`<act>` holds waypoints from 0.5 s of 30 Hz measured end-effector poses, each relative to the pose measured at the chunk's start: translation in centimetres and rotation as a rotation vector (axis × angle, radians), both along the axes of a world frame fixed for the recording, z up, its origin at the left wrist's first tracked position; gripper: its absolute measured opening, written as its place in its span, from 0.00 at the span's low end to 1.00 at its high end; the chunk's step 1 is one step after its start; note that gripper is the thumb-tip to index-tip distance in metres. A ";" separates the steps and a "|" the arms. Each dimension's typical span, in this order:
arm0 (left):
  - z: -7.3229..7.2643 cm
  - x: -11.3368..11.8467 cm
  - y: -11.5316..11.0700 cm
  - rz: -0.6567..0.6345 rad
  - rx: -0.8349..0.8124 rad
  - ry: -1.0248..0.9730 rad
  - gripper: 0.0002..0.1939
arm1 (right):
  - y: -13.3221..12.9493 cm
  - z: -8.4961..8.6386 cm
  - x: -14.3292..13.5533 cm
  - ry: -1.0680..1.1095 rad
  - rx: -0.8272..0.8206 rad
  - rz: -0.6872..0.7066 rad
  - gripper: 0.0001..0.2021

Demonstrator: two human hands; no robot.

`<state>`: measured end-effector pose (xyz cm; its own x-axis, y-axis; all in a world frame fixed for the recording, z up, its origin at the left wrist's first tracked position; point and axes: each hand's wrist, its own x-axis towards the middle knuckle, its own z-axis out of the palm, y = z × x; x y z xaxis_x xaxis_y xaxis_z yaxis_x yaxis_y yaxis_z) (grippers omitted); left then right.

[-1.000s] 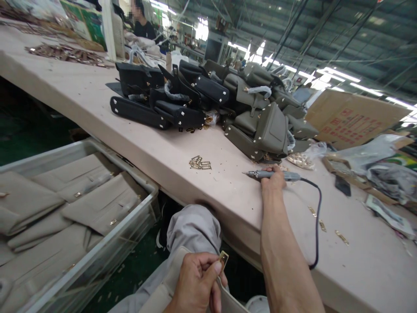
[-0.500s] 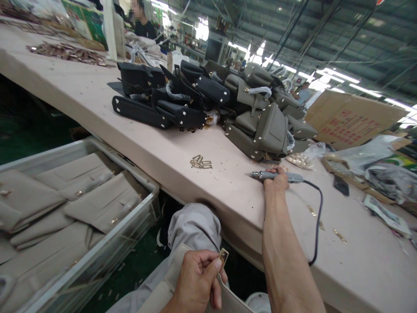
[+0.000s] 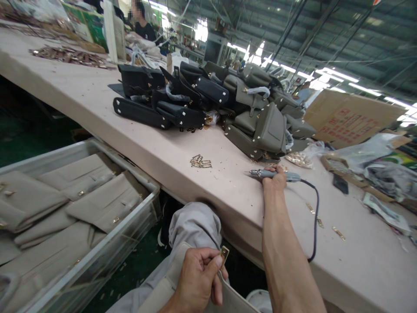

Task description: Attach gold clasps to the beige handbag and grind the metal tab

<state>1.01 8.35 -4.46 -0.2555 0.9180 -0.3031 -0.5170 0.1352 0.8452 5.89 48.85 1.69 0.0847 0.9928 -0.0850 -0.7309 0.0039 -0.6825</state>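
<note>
Pinching a small gold clasp [image 3: 224, 252] between thumb and forefinger, our left hand [image 3: 197, 280] held it against the upper edge of a beige bag panel [image 3: 228, 300] lying across our lap, below the table's edge. The fingers [image 3: 213, 263] were clamped together on the clasp, with the rest curled under it. Our right hand [image 3: 274, 179] lay out on the table [image 3: 358, 261], its fingers wrapped shut around a slim grey power driver [image 3: 270, 174] whose tip pointed away to the left of the knuckles.

We judged the step in hand to be seating the clasp on the panel, with the tool just gripped. The next move would call for bringing the driver's tip down to the clasp while the pinch kept it square.

The clasp looked like a flat, shiny, rectangular metal piece; the panel was soft and matte. The driver was a smooth, pen-shaped cylinder trailing a black cord [image 3: 315, 221] behind the wrist. Just beyond its tip sat a little heap of gold fittings [image 3: 200, 162], and more lay scattered beside the cord. Further out from the fingers were stiff black bags [image 3: 169, 98] and olive bags [image 3: 263, 117], boxy and studded at the corners. To the left of our holding hand stood a clear bin [image 3: 107, 234] of flat beige pieces.
</note>
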 end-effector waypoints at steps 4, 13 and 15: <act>0.0 0.1 0.0 -0.005 0.007 -0.001 0.33 | -0.5 -0.2 -1.1 -0.004 0.001 0.007 0.11; 0.2 0.1 0.0 0.001 0.003 -0.011 0.34 | -0.8 0.1 -1.4 -0.021 -0.027 -0.056 0.13; 0.1 0.1 0.0 0.002 0.002 -0.005 0.33 | -0.8 0.2 -1.4 -0.027 -0.036 -0.065 0.13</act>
<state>1.13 8.34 -4.38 -0.2553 0.9182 -0.3030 -0.5218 0.1330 0.8426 4.47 48.07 1.87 0.1520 0.9814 -0.1170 -0.7113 0.0264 -0.7024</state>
